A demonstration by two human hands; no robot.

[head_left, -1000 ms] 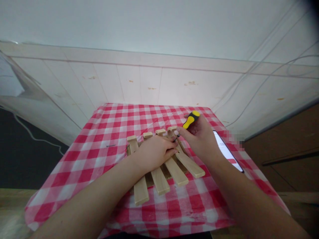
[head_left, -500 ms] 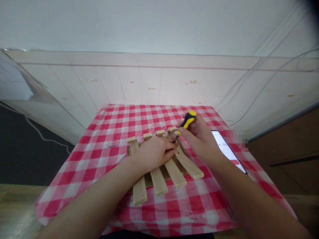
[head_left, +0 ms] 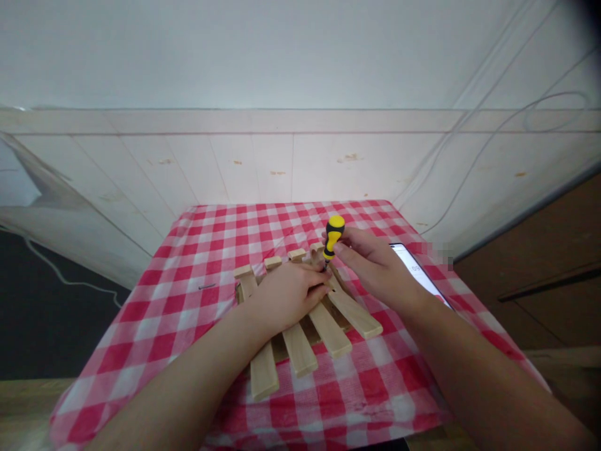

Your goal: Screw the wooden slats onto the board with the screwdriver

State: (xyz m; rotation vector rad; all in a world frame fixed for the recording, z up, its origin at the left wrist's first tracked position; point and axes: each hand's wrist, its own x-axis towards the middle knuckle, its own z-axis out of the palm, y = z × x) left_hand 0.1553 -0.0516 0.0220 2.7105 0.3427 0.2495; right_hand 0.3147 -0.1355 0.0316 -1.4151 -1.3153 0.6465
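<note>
A slatted wooden piece, with several pale slats over crosspieces, lies on the table. My left hand rests over its middle, fingers bent down on the slats and holding it. The left fingertips are close beside the screwdriver's tip; whether they also pinch a screw is hidden. My right hand grips a yellow and black screwdriver by its handle. It stands nearly upright, its shaft pointing down at the rightmost slat. Its contact point is covered by the left fingers.
A red and white checked cloth covers the table. A small dark, thin metal piece lies left of the wood. A lit phone lies beyond my right forearm. Behind the table is a white panelled wall, with a cable at right.
The screwdriver has swung from leaning right to nearly upright, and my right hand has shifted slightly left and turned with it. My left hand stays on the wood. The view has shifted slightly.
</note>
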